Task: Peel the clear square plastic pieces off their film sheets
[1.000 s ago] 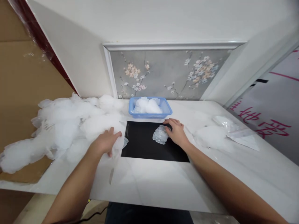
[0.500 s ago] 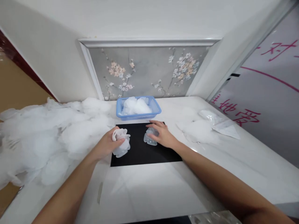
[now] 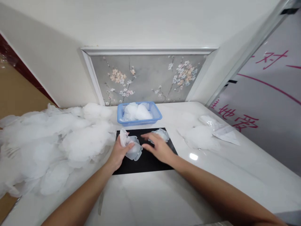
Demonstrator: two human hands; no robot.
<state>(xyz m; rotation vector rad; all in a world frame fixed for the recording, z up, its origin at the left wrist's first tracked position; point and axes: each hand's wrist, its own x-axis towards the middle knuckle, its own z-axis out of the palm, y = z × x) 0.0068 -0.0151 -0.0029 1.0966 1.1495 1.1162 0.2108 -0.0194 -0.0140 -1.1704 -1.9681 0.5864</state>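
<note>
Plastic piece diagonal in left hand

The left forearm and right forearm are bare along all the length that shows, slender and smooth. The left hand and right hand are bare too, wrists and fingers uncovered.

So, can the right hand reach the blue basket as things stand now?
Probably yes. The right hand is open over the black mat, and the blue basket stands just past the mat's far edge. Only a small clear plastic piece lies between, low on the mat.
</note>
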